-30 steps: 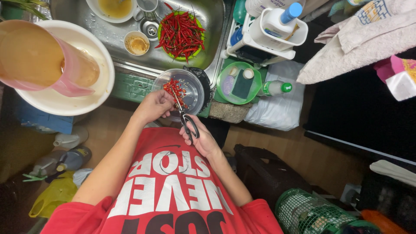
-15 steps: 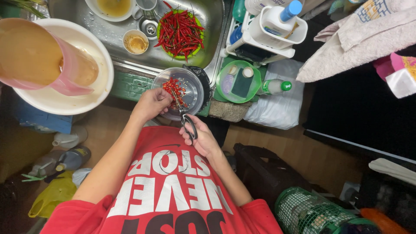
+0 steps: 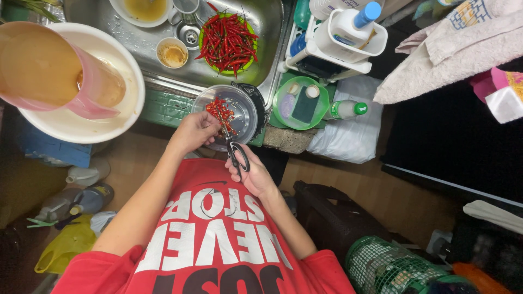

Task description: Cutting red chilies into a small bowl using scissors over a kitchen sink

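My left hand [image 3: 195,130] pinches a red chili over a small metal bowl [image 3: 245,111] that holds cut chili pieces [image 3: 219,111]. My right hand [image 3: 251,173] grips black-handled scissors [image 3: 237,154], blades pointing up toward the chili. A green plate heaped with whole red chilies [image 3: 226,39] sits in the steel sink [image 3: 269,32] just beyond the bowl.
A white basin [image 3: 81,122] with a pink jug [image 3: 52,73] stands at left. Dirty bowls [image 3: 171,53] lie in the sink. A white rack with bottles [image 3: 348,35], a green dish [image 3: 302,103], towels [image 3: 452,51] and a green mesh basket [image 3: 392,267] are at right. Bottles and a yellow bag [image 3: 68,247] lie on the floor.
My hands and the scissors have shifted only slightly over the bowl; otherwise nothing has visibly moved.
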